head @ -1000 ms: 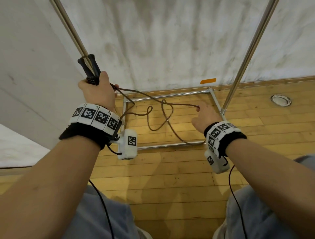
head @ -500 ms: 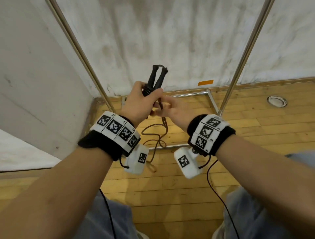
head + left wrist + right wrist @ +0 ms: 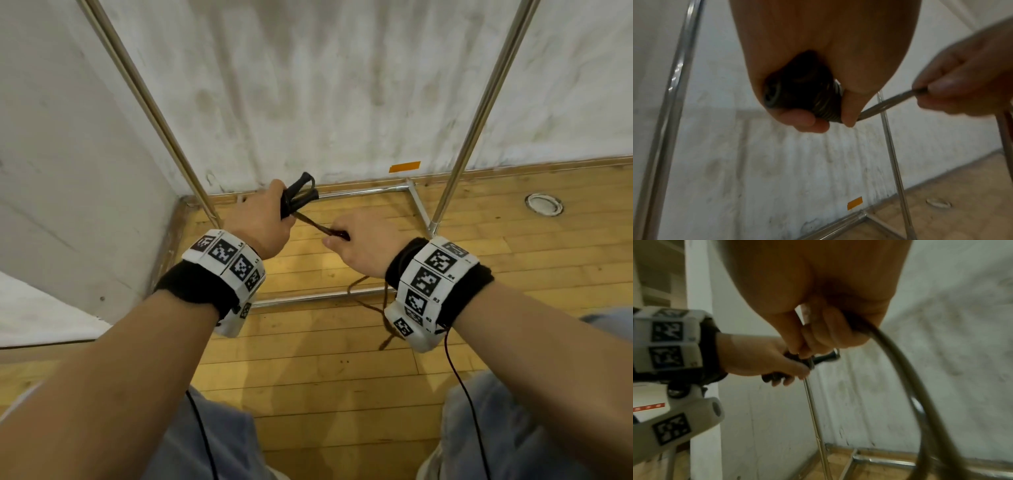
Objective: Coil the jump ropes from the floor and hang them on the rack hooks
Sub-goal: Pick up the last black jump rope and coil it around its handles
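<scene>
From the head camera, the left hand [image 3: 262, 222] is curled around the two black handles [image 3: 297, 198] of the jump rope [image 3: 313, 224], holding them together above the wooden floor [image 3: 308, 377], in front of the rack's [image 3: 476, 113] rear base bar. A short stretch of brown rope runs from the handles to the right hand [image 3: 368, 248], whose fingers are closed on it just beside the left hand. Below the right hand the rope hangs in loose loops, crossing the rack's front base bar. An orange tape strip [image 3: 404, 167] sits on the wall [image 3: 325, 85] behind the rack.

From the left wrist camera, the left hand [image 3: 818, 56] wraps the ribbed handles [image 3: 803, 95], thumb and fingertips pressed round them. The rope [image 3: 888, 101] leaves the handles taut towards the right hand [image 3: 970, 87], which pinches it. The rack [image 3: 894, 162] stands behind, against the wall.

From the right wrist camera, the right hand [image 3: 818, 305] grips the rope [image 3: 906, 382], which curves down towards the rack's base. The left hand [image 3: 764, 360] holds the handles [image 3: 818, 359] just beyond the right hand's fingers.
</scene>
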Tool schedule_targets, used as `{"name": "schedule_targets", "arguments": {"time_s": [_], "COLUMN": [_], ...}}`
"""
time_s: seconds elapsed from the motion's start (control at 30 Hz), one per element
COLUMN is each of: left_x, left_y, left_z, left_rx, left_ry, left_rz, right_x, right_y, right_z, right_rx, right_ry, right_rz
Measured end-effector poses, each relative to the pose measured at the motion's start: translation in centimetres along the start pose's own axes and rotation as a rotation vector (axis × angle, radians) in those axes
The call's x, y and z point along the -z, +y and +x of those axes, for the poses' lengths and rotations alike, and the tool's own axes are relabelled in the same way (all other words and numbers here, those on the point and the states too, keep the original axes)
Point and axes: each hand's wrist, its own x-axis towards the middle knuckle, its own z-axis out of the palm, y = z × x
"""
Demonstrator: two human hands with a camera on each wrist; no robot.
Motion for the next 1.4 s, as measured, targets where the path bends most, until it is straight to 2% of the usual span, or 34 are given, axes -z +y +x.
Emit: {"name": "schedule_targets", "arguments": {"time_s": [0.13,0.3,0.5,0.63,0.83,0.9,1.0,1.1,1.2,1.33,1.4], "left_x": [-1.2,-2.1,-1.1,0.0,1.5,1.9,2.3,2.7,2.8,3.2,3.4], "left_y": [1.5,2.7,2.8,2.4,3.2,3.5,4.0,4.4,4.7,4.8,4.8], "left_z": [-0.7,-1.6,-1.9,-2.3,-3.1,-3.3,-3.3,-3.3,-2.9,-2.2,-2.1], "left_rx": [-0.09,-0.252,-0.34,-0.398,-0.458,-0.438,-0.316,-0.276,-0.282,-0.227,-0.222], "left_ry": [-0.098,-0.111,-0.126,-0.149,-0.094,-0.045,-0.001,0.029,0.076,0.138,0.155], "left_rz": [0.159,0.226,0.059,-0.116,-0.303,-0.387,-0.573,-0.69,-0.76,-0.794,-0.756], "right_x": [1.4,2.3,3.1,3.9,3.5,3.1,2.2,1.1,0.0,-0.8,-0.9], "right_y": [-0.2,1.3,3.3,4.5,4.1,3.9,3.2,1.6,0.2,-1.1,-1.2], "right_z": [-0.2,0.2,0.8,1.0,1.0,1.2,1.4,1.0,0.5,0.0,0.0], "right_rx": [0.133,0.093,0.032,-0.041,-0.028,-0.03,-0.023,-0.07,-0.033,0.013,-0.021], "right_ry": [0.097,0.187,0.23,0.206,0.164,0.161,0.152,0.221,0.207,0.086,0.116], "right_rz": [-0.148,-0.14,-0.018,0.275,0.408,0.435,0.378,0.519,0.543,0.783,0.795]}}
